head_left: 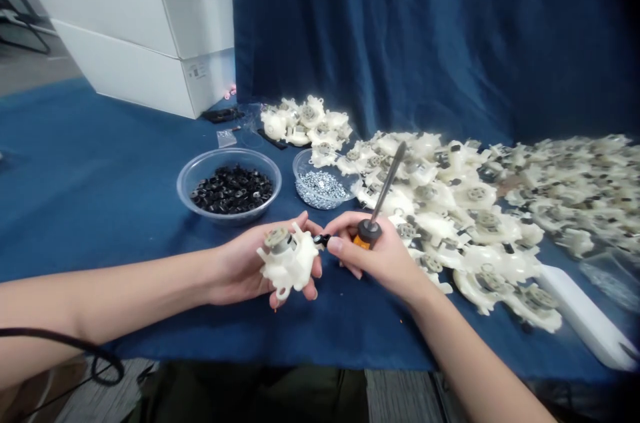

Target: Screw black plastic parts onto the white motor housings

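My left hand (245, 263) cradles a cream plastic housing (293, 266), palm up with the fingers beneath it. A round grey gear-like piece sits on top of that housing. In my right hand (385, 250) is a screwdriver (387, 186), its orange-and-black handle inside the fingers and its shaft slanting up and away. The thumb and fingertips of the same hand also pinch a small black part (321, 240) at the housing's right side. Whether this part touches the housing is hard to make out.
Beyond my hands stand a clear bowl of small black parts (230, 190) and a clear tub of screws (325, 188). Many similar cream housings (450, 196) are heaped to the right. A white tray-like piece (585, 316) lies at the right edge; white boxes (140, 30) are stacked back left.
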### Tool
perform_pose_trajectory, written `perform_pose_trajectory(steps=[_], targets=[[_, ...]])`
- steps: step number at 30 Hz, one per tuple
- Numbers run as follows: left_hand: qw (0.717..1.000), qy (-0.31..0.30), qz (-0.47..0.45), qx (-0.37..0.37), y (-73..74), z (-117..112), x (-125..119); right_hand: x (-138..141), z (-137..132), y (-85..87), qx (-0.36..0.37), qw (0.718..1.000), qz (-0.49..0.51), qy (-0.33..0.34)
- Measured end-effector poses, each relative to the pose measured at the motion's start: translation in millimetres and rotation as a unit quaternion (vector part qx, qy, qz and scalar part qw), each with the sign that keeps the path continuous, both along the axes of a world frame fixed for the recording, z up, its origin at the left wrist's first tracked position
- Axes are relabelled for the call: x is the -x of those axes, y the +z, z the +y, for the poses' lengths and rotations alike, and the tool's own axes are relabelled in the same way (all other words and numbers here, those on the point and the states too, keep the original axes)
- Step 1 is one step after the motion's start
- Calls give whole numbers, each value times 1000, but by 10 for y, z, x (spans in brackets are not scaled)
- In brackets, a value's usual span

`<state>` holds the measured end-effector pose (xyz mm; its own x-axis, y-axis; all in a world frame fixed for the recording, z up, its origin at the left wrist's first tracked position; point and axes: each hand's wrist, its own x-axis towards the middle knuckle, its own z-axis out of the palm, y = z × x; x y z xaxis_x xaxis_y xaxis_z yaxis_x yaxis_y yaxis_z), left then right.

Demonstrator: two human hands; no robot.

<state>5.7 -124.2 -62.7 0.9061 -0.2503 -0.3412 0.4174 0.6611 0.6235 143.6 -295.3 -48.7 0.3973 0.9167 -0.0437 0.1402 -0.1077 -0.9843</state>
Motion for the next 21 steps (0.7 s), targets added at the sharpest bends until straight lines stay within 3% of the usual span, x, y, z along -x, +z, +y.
perform_pose_trajectory(steps=[8,15,21], targets=[[991,51,-15,-123,25,-83,5,6,19,-50,1,1000,-19,-16],[962,107,-51,-247,37,-118,7,-3,-10,-133,-5,999,7,39],[966,140,-49,-211,23,-141,19,40,7,-93,-20,999,-48,-11]])
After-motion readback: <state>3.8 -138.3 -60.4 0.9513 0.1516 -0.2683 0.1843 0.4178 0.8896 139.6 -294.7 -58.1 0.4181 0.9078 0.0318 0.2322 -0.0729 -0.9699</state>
